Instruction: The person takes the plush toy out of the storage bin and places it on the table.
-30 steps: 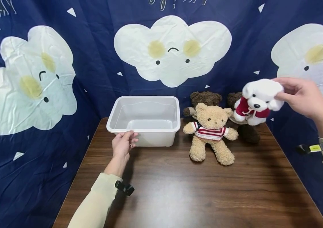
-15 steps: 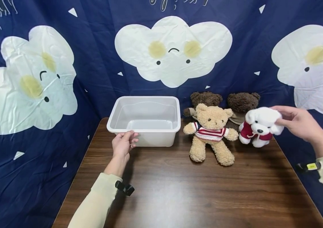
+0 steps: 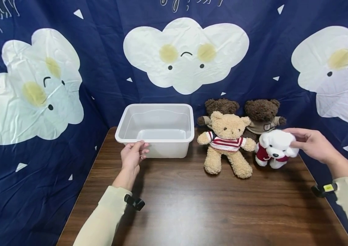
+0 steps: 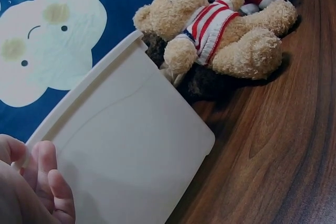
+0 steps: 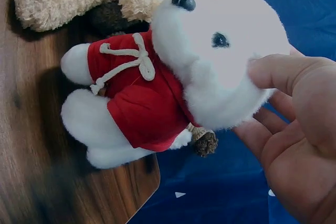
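Note:
My right hand (image 3: 313,145) grips the head of a white plush dog (image 3: 276,145), thumb on one side and fingers behind. The dog wears a red top with a white drawstring bow, plain in the right wrist view, and stands upright at the table's right side. At the left, my left hand (image 3: 132,155) pinches the front rim of a pale grey plastic tub (image 3: 170,149), thumb over the edge. Between tub and dog sits a tan teddy bear (image 3: 227,136) in a striped sweater. Behind it are two dark brown teddy bears, one (image 3: 222,106) partly hidden, the other (image 3: 261,111) beside the dog.
The brown wooden table (image 3: 192,205) ends at the right just past the dog. Dark blue cloth (image 3: 100,85) printed with clouds hangs at the back and both sides. The tub stands near the back left corner.
My right hand has brought the white plush dog down from in front of the right brown bear to the table, uncovering that bear. The left hand and tub have stayed put.

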Demonstrator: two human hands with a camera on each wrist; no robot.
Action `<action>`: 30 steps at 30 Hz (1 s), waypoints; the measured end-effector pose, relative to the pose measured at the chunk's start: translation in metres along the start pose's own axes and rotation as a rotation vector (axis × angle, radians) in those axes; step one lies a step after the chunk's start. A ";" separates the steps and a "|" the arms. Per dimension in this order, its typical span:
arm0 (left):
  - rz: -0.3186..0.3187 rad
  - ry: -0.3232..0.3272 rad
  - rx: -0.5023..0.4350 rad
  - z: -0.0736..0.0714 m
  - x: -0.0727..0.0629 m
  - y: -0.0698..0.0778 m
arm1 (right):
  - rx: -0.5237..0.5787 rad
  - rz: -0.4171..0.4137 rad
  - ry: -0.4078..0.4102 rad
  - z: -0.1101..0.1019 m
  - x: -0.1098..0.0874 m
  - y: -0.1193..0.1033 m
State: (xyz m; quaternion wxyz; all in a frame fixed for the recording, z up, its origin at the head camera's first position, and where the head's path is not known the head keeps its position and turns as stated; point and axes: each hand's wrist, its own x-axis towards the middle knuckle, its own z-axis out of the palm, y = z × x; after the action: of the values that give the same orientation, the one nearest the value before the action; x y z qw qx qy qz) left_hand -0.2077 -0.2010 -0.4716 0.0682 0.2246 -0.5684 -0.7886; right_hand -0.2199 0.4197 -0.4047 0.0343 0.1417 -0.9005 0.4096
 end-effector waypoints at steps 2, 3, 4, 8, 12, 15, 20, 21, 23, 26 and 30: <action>0.003 0.001 -0.004 0.000 0.000 0.000 | -0.008 -0.016 -0.006 0.002 0.000 -0.001; 0.005 0.000 -0.005 0.000 0.000 0.000 | -0.007 -0.027 -0.012 0.003 -0.001 -0.002; 0.006 0.001 -0.007 0.000 0.000 0.000 | -0.003 -0.037 -0.017 0.005 -0.001 -0.002; 0.004 0.002 -0.006 -0.001 0.001 -0.001 | 0.020 -0.075 -0.051 0.010 -0.002 -0.001; -0.004 0.002 0.002 -0.001 0.000 0.000 | 0.022 -0.068 -0.072 0.015 -0.005 0.002; -0.002 0.003 0.003 -0.001 -0.001 0.000 | 0.009 -0.062 -0.084 0.020 -0.007 0.003; 0.000 0.004 0.000 -0.002 0.000 -0.001 | -0.015 -0.065 -0.092 0.030 -0.008 0.007; -0.001 0.002 -0.002 -0.002 0.000 -0.001 | -0.009 -0.059 -0.090 0.031 -0.008 0.007; -0.001 -0.001 -0.005 -0.003 0.000 -0.001 | 0.005 -0.049 -0.088 0.033 -0.008 0.009; 0.001 -0.007 -0.005 -0.003 0.000 -0.002 | 0.019 -0.018 -0.091 0.032 -0.008 0.009; 0.001 -0.003 -0.006 -0.002 -0.001 -0.001 | 0.029 -0.015 -0.106 0.033 -0.011 0.009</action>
State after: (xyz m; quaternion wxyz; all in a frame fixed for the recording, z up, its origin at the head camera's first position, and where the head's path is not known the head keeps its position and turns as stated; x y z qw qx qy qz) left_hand -0.2061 -0.2023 -0.4732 0.0684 0.2231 -0.5661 -0.7906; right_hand -0.2102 0.4035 -0.4349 -0.0125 0.1705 -0.8940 0.4141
